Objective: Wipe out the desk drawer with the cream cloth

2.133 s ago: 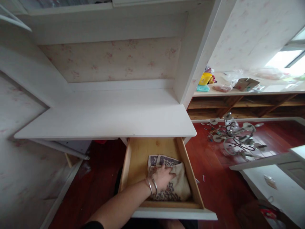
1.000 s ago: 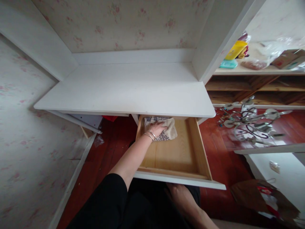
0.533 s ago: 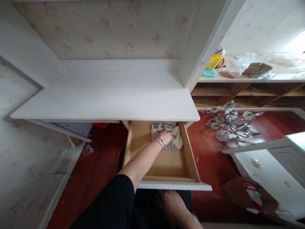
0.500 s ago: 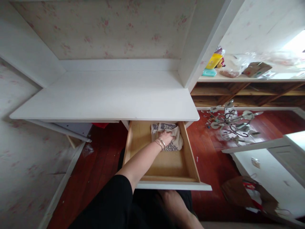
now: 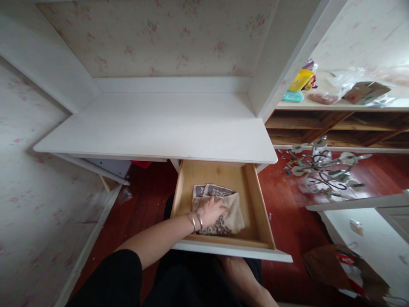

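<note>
Left hand [image 5: 212, 212] presses flat, fingers spread, on patterned cloth [image 5: 220, 209], now dragged from back toward front of open wooden drawer [image 5: 255, 200]; wiping pass continues. Right hand: grip can't tell.

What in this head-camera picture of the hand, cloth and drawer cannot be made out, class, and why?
- Right hand: mostly under the drawer front; grip unreadable.
- Patterned cloth: its middle is covered by the left hand.
- Drawer back: hidden under the white desktop.
- Yellow container on the far shelf: too small to identify.
</note>
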`<state>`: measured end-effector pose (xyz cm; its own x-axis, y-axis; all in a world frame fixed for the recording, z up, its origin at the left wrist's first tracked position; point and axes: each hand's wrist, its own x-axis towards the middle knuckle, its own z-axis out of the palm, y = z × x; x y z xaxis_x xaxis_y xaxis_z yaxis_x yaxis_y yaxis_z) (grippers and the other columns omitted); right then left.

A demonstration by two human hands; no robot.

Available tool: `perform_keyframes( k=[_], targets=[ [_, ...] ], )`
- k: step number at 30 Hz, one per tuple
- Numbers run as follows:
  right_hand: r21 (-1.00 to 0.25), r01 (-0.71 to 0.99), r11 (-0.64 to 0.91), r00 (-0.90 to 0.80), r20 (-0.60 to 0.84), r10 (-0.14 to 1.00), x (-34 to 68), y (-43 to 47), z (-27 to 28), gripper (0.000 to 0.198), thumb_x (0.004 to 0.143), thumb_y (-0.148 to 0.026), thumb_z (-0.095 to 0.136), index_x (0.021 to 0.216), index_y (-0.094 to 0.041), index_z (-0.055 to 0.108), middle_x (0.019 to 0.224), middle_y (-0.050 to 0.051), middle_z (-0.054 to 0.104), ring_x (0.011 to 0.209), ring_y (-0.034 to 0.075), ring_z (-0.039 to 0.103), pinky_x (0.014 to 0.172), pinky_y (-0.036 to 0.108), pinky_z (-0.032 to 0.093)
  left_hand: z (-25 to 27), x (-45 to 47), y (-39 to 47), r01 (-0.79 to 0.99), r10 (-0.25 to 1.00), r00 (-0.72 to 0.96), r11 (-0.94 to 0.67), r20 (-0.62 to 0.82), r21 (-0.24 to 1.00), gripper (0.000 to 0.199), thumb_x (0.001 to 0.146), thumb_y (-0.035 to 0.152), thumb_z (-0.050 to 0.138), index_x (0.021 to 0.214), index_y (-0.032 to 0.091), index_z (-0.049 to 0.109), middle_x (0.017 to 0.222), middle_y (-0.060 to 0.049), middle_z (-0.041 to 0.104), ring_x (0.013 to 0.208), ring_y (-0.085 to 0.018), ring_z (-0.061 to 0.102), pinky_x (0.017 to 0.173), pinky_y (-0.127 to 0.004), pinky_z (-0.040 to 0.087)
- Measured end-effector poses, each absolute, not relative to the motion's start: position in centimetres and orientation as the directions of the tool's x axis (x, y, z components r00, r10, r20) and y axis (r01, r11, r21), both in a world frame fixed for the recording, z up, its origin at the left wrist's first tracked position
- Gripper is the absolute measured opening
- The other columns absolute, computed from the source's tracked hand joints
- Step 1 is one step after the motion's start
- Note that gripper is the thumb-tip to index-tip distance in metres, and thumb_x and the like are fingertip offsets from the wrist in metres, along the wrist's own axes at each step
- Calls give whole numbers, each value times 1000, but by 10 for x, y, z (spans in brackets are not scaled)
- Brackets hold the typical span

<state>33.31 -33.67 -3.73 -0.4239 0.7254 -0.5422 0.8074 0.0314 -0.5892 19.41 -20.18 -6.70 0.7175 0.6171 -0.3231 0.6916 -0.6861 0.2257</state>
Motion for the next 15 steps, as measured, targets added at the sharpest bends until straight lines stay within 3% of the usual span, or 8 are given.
perform_keyframes(
  k=[4, 7, 12, 15],
  targets=[
    [-567, 823, 37, -417, -558, 718, 334, -339, -48, 45, 91, -22, 39, 128, -18, 63, 133, 15, 62, 126, 32, 54, 106, 45, 44, -63, 150, -201, 781, 695, 615, -601, -374, 167, 62, 73, 10, 55, 130, 35, 48, 141, -6, 42, 125, -36, 42, 75, -45, 56],
    [-548, 835, 44, -408, -565, 717, 333, -340, -53, 45, 90, -20, 40, 130, -20, 61, 131, 13, 63, 123, 31, 57, 103, 43, 46, -65, 130, -195, 786, 694, 613, -585, -379, 199, 72, 66, 14, 63, 132, 35, 45, 145, -5, 37, 129, -36, 40, 81, -45, 56],
    [-498, 863, 87, -404, -575, 712, 328, -340, -49, 47, 89, -15, 40, 130, -18, 62, 125, 13, 67, 117, 30, 62, 103, 40, 46, -70, 133, -153, 828, 762, 560, -528, -326, 190, 60, 70, 22, 60, 128, 33, 49, 137, -7, 44, 122, -35, 45, 82, -50, 54],
    [-425, 899, 106, -370, -608, 702, 324, -341, -50, 45, 88, -13, 41, 127, -15, 63, 125, 16, 67, 115, 32, 62, 100, 42, 48, -70, 140, -111, 856, 797, 517, -481, -312, 189, 60, 73, 22, 59, 130, 33, 48, 141, -6, 43, 128, -33, 40, 92, -52, 49]
  ],
)
